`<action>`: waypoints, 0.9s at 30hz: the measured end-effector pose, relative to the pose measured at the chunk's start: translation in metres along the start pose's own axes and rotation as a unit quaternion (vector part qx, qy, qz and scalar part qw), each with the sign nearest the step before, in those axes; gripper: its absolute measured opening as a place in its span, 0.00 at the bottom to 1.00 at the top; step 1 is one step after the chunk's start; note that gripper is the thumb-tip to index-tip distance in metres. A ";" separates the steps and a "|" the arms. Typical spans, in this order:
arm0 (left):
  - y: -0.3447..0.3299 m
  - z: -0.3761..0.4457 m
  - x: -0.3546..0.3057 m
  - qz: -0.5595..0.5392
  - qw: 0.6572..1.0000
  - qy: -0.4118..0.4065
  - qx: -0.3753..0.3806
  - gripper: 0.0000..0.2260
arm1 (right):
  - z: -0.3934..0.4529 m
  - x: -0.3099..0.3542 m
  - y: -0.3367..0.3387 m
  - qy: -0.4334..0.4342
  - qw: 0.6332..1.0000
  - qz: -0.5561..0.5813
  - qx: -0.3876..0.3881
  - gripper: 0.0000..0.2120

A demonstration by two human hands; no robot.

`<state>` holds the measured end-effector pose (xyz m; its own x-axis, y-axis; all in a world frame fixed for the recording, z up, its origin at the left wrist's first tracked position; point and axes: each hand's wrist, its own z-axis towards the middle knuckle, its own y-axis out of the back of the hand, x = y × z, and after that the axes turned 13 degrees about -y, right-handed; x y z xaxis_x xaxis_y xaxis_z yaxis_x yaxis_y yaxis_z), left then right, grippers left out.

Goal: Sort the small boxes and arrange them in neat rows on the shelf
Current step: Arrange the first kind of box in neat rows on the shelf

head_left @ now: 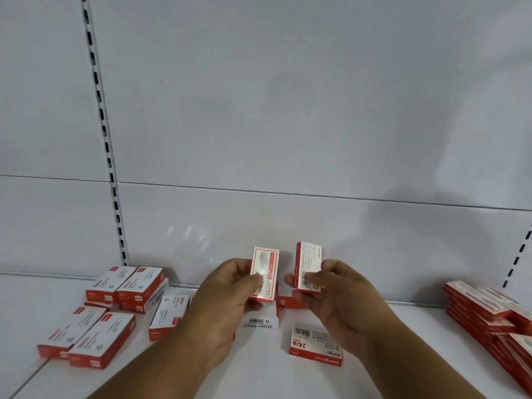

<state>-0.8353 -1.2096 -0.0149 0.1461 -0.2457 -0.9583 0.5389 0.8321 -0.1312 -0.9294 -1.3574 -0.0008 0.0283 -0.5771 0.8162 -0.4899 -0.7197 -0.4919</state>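
Hands up over the shelf [259, 370]: our left hand [221, 306] pinches one small box [264, 272] upright, our right hand [339, 295] grips another box [308, 264] beside it, both held above loose ones.

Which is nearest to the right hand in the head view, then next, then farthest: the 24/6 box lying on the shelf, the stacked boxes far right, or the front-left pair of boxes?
From the right hand:
1. 24/6 box, just below it.
2. Stacked boxes, far right.
3. Front-left pair, beyond the left hand.
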 end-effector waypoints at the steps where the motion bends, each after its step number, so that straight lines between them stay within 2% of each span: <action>1: 0.000 -0.001 0.000 0.017 1.000 -0.005 0.008 0.08 | 0.000 0.000 0.001 0.007 1.000 -0.011 -0.002 0.09; 7: -0.006 -0.012 -0.011 0.056 0.998 -0.029 0.031 0.09 | -0.010 0.004 -0.004 0.081 0.988 -0.110 -0.072 0.10; 11: -0.020 -0.019 -0.026 0.061 0.998 -0.032 0.014 0.10 | -0.019 0.007 -0.003 0.072 0.992 -0.092 -0.049 0.13; 13: -0.029 -0.020 -0.035 0.053 0.998 -0.034 0.002 0.10 | -0.029 0.017 0.005 0.040 0.998 -0.030 -0.038 0.11; 15: -0.044 -0.024 -0.042 0.053 0.998 -0.040 -0.001 0.10 | -0.046 0.028 0.019 0.027 0.999 0.036 0.006 0.08; 19: -0.097 -0.041 -0.050 0.050 0.997 -0.056 0.001 0.09 | -0.090 0.054 0.062 0.050 0.998 -0.001 0.025 0.14; 21: -0.132 -0.052 -0.051 0.043 0.998 -0.054 0.010 0.10 | -0.111 0.070 0.088 0.056 0.998 -0.006 -0.009 0.13; 23: -0.167 -0.062 -0.048 0.034 0.997 -0.055 0.028 0.10 | -0.126 0.084 0.115 0.054 0.995 -0.025 -0.082 0.13; 27: -0.231 -0.083 -0.037 0.052 0.995 -0.059 0.063 0.09 | -0.151 0.101 0.172 0.070 0.961 -0.170 -0.207 0.13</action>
<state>-1.0339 -1.3512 0.0300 0.2988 -0.2238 -0.9277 0.6145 0.7889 0.0077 -1.1420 -1.4816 0.0426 0.1449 -0.2573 0.9554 -0.7780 -0.6263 -0.0507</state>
